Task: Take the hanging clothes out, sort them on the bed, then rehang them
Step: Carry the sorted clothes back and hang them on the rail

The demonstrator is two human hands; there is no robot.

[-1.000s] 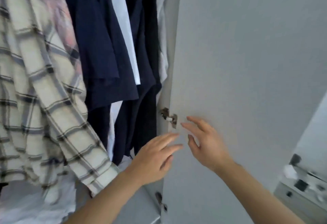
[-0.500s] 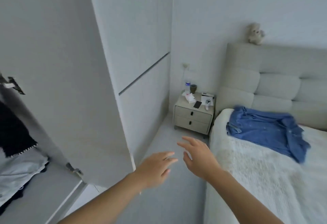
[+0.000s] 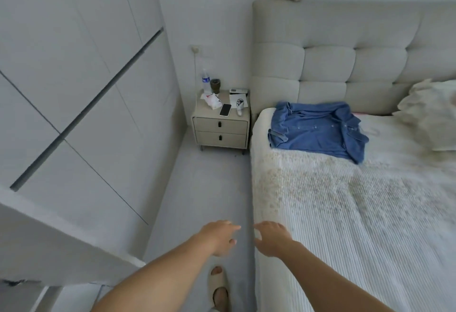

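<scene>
Flat blue denim shirt (image 3: 318,130) on ribbed bedspread (image 3: 370,213).

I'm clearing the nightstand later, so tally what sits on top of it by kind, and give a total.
On the nightstand:
Plastic water bottle: 1
Dark cup: 1
Phone: 1
White-and-red packet: 1
White paper with a black print: 1
Small device at the back, too blurred to name: 1
Small white item by the paper, unclear: 1
Total: 7
</scene>
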